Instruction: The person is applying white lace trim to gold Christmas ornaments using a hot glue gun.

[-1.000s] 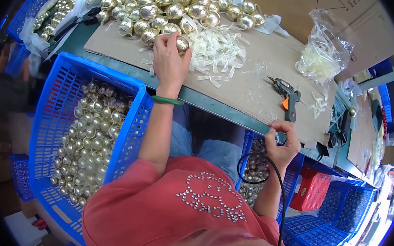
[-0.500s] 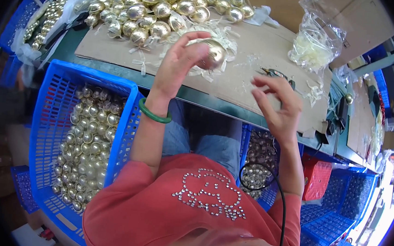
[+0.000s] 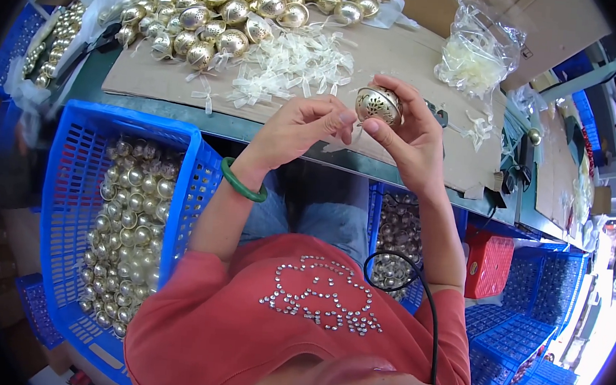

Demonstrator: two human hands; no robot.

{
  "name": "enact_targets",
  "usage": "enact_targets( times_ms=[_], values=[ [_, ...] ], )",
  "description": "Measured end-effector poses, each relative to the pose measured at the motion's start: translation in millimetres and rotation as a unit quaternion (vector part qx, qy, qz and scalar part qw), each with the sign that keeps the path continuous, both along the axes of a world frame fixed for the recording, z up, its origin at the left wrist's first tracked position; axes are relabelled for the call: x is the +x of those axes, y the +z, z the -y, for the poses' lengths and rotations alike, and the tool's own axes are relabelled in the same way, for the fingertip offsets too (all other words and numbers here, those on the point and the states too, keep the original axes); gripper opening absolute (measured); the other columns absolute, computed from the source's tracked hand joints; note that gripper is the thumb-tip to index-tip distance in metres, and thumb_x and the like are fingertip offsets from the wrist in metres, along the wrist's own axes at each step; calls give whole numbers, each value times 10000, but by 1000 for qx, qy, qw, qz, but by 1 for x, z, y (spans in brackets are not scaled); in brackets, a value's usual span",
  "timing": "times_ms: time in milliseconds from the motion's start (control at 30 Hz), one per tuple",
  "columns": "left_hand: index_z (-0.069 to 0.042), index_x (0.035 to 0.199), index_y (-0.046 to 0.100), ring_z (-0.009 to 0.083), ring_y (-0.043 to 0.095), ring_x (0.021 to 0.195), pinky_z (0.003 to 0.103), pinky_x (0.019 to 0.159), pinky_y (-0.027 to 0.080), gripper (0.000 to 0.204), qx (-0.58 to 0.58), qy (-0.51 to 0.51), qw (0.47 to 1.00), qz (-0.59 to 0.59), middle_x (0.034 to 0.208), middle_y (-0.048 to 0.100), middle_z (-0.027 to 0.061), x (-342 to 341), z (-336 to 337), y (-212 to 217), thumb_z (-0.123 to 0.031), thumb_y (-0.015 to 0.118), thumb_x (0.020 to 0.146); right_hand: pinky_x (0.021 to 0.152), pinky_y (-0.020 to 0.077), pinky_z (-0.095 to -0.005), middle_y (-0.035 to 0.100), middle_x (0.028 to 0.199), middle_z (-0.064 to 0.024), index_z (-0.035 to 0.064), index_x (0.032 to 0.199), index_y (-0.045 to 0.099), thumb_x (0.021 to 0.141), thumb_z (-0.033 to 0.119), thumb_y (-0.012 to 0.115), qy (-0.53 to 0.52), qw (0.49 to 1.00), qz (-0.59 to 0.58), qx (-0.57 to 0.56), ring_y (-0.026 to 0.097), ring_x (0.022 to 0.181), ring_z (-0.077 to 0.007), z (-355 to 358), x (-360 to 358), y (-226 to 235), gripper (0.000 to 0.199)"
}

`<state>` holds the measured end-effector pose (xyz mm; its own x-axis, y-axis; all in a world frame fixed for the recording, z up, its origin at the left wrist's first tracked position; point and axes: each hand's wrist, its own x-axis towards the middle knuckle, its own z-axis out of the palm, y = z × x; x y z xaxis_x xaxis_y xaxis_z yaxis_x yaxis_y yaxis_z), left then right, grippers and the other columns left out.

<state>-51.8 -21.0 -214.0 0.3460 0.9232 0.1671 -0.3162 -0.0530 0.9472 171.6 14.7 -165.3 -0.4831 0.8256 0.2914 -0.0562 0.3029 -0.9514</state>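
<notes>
My right hand (image 3: 419, 140) grips a gold openwork ball ornament (image 3: 378, 105) between thumb and fingers, above the table's front edge. Dark cut-outs pattern its shell, and a band runs round its middle. Just left of the ball, my left hand (image 3: 294, 132) is closed in a pinch. Whatever lies between its fingertips is too small to make out. Beyond the left hand a heap of cream ribbon bows (image 3: 300, 61) lies on the cardboard sheet (image 3: 399, 51). A big pile of similar gold balls (image 3: 217, 15) covers the back left of the table.
A blue basket (image 3: 189, 161) of shiny balls stands at my left; another blue crate (image 3: 374, 219) sits under the table. A clear bag (image 3: 477, 61) of cream pieces lies at the back right. A black cable (image 3: 433, 325) hangs by my right arm.
The gold ball has passed from my left hand to my right and come nearer the table's front edge. My left hand has lowered, its fingers now pinched beside the ball.
</notes>
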Motion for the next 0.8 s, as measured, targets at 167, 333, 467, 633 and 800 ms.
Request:
enact_targets(
  times_ms=[167, 333, 467, 633, 800],
  values=[
    [2, 1195, 713, 133, 644, 1043, 305, 941, 514, 286, -17, 26, 996, 83, 1126, 689, 36, 1, 1, -7, -240, 658, 1053, 1097, 502, -341, 574, 1428, -131, 9, 1430, 507, 891, -4, 808, 9, 997, -69, -23, 593, 1279, -199, 2, -2, -9, 617],
    [1, 1351, 647, 209, 630, 1203, 380, 1045, 509, 389, -65, 8, 937, 344, 1272, 668, 106, 4, -6, -27, -254, 642, 1057, 1092, 508, -344, 568, 1430, -143, 18, 1435, 474, 880, -26, 811, -1, 997, -77, -24, 583, 1294, -205, 2, -2, -18, 650],
    [-46, 1508, 527, 248, 559, 1357, 431, 1091, 516, 553, 52, 97, 963, 247, 1454, 560, 150, 16, -2, -9, -151, 713, 998, 1069, 526, -348, 573, 1418, -143, 24, 1434, 474, 885, -12, 809, -21, 998, -57, -19, 580, 1293, -203, 2, 0, -18, 644],
    [-127, 1582, 455, 295, 490, 1438, 464, 1099, 534, 750, 334, 210, 910, -129, 1582, 402, 181, 4, -2, 7, -51, 784, 912, 1034, 547, -347, 565, 1431, -134, 28, 1442, 486, 895, 31, 805, -55, 998, 15, -34, 581, 1295, -213, 1, 6, -10, 633],
    [-201, 1616, 412, 304, 533, 1362, 431, 1068, 553, 891, 391, 223, 875, -179, 1628, 309, 182, 13, -10, -2, -3, 818, 848, 1021, 546, -349, 631, 1386, -113, 22, 1360, 606, 948, 50, 742, -136, 975, 161, 66, 587, 1290, -187, -6, 56, -20, 435]
  ],
)
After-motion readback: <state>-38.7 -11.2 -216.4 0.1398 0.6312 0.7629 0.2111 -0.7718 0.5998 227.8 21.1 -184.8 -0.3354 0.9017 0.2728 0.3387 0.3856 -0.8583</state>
